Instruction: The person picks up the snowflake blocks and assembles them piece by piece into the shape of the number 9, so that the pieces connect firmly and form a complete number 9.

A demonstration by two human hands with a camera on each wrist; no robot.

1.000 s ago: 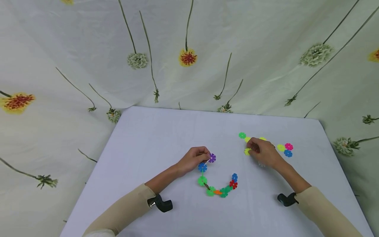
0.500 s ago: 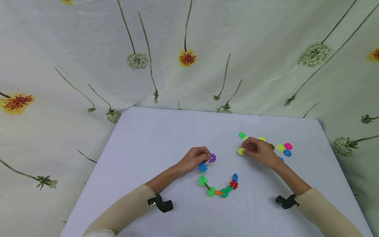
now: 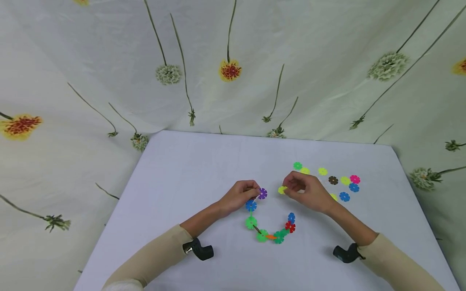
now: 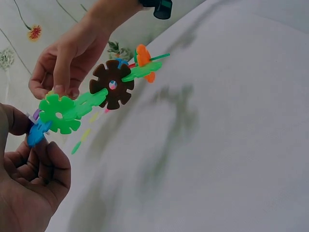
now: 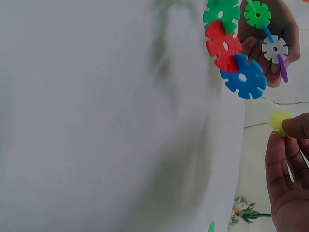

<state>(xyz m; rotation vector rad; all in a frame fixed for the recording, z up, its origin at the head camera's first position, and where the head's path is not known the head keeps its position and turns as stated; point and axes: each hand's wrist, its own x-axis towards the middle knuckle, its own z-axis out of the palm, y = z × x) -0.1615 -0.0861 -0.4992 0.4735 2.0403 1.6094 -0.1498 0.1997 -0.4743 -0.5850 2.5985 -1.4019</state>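
Note:
My left hand (image 3: 237,196) pinches one end of a curved chain of slotted flower-shaped plastic discs, held up above the table. By its fingertips sit a purple disc (image 3: 263,193) and a white disc (image 5: 268,48), with a blue disc (image 3: 251,206) below. From there the chain runs through green discs (image 3: 251,222), a brown disc (image 4: 100,77) and an orange disc (image 4: 142,55) to a red disc (image 5: 219,36) and a blue disc (image 5: 251,87) at the free end. A yellow disc (image 3: 282,190) is pinched between my right thumb and fingers; that right hand (image 3: 309,192) is apart from the chain.
Loose discs lie at the table's back right: green (image 3: 297,165), several yellow (image 3: 323,171), brown (image 3: 333,180), pink (image 3: 354,179) and blue (image 3: 344,197). The white-covered table (image 3: 204,157) meets a flower-print cloth (image 3: 204,105) at its far edge.
My right hand has moved left with the yellow disc, away from the loose discs and nearer the chain, uncovering some of them. The left hand and chain have hardly moved.

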